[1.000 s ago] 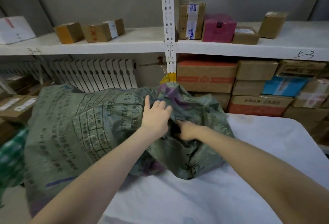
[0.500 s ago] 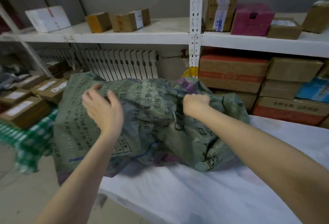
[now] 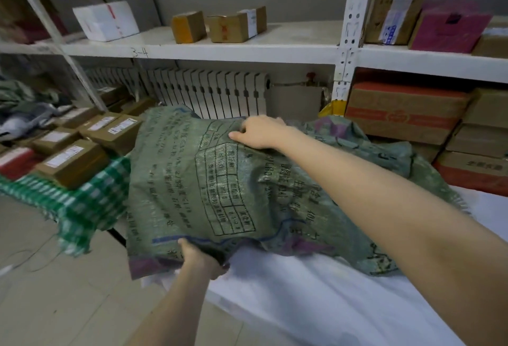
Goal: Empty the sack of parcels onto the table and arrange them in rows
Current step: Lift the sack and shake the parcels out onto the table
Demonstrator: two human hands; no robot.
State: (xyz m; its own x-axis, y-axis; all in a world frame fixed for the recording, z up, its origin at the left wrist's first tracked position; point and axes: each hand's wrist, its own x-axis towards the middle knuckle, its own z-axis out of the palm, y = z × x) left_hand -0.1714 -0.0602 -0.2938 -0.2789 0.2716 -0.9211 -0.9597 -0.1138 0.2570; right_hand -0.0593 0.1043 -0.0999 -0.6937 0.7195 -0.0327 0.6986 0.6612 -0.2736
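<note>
Sack (image 3: 176,180): unemptied, on tabletop (image 3: 316,307).
Your left hand (image 3: 202,261): grips 6 o'clock hem.
Your right hand (image 3: 259,133): pinches 12 o'clock fabric.
Rows: none yet.

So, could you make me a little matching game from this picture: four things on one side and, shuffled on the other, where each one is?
Things:
1. left hand
2. right hand
3. white box
4. labelled brown parcels

Places:
A. on the green checked cloth
B. on the upper shelf
C. gripping the sack at its near lower edge
D. gripping the sack's top, far side

Pairs: 1-C, 2-D, 3-B, 4-A.
</note>
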